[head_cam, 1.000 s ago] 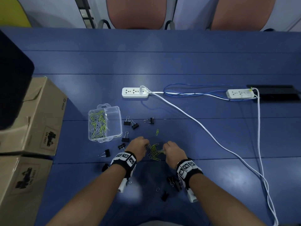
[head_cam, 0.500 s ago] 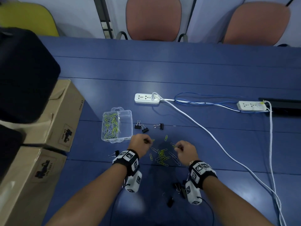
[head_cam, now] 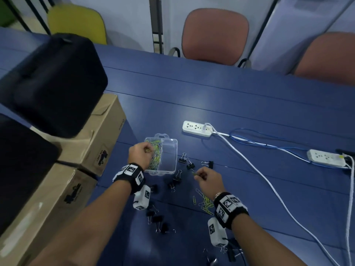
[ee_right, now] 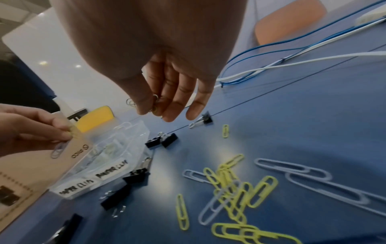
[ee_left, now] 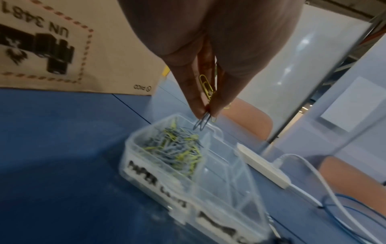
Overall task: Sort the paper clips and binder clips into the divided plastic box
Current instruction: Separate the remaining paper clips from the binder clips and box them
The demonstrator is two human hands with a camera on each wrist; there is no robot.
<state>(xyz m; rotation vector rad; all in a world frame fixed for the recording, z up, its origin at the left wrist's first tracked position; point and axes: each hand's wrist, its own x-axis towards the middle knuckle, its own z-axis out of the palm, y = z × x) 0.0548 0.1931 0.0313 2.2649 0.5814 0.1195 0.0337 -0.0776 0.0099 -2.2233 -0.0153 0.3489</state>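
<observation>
A few paper clips (ee_left: 205,85) are pinched between thumb and fingers (ee_left: 194,92) of the left hand (head_cam: 141,155), held over the clip-filled left compartment of the divided plastic box (head_cam: 169,170) at centre frame. More clips are pinched in the right hand (head_cam: 208,180), lower right of the box. Loose paper clips (ee_right: 236,186) and black binder clips (head_cam: 189,166) are scattered on the blue surface (head_cam: 249,112).

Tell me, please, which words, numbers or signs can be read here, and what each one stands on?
"UN 3481", upside down: cardboard box.
"PICO", with a round logo: the same cardboard box.
"PAPER", second word blurred: left label on the plastic box.
Right label: blurred, unreadable.
Wristbands: square black-and-white markers, no words.
</observation>
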